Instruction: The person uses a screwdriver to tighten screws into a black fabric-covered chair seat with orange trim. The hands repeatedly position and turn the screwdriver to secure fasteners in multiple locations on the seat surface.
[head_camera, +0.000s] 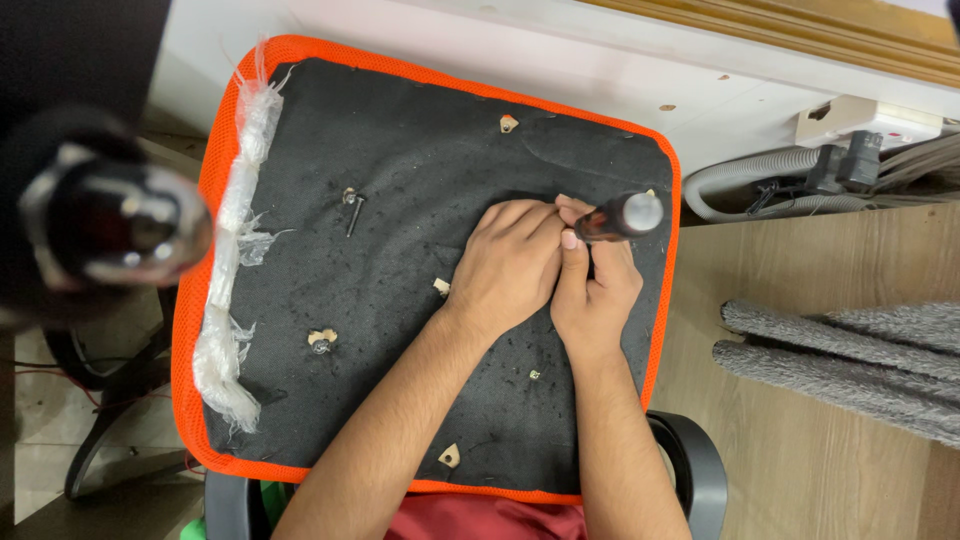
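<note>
- The seat panel (400, 300), black-covered with an orange mesh edge, is laid upside down across a chair's armrests (690, 470) in front of the person, so that its underside is presented flat to the hands.
- A screwdriver (612, 218) with a dark handle is gripped by the right hand (597, 290), fingers closed round the shaft and thumb pressed alongside; it is held nearly upright, the handle end turned toward the camera, so that the tip is driven straight down into the panel near its right edge.
- The left hand (510, 265) is curled over the same spot, fingertips bunched at the tip, apparently to steady it; whether anything is pinched there cannot be told.
- A loose screw (353, 210) is left lying on the fabric, well apart from the hands, near several torn holes showing pale wood.
- A frayed white strip (235, 260) is seen along the left edge.
- Beyond, a grey corrugated hose (760, 170) and a power strip (870, 120) are lying against the wall.
</note>
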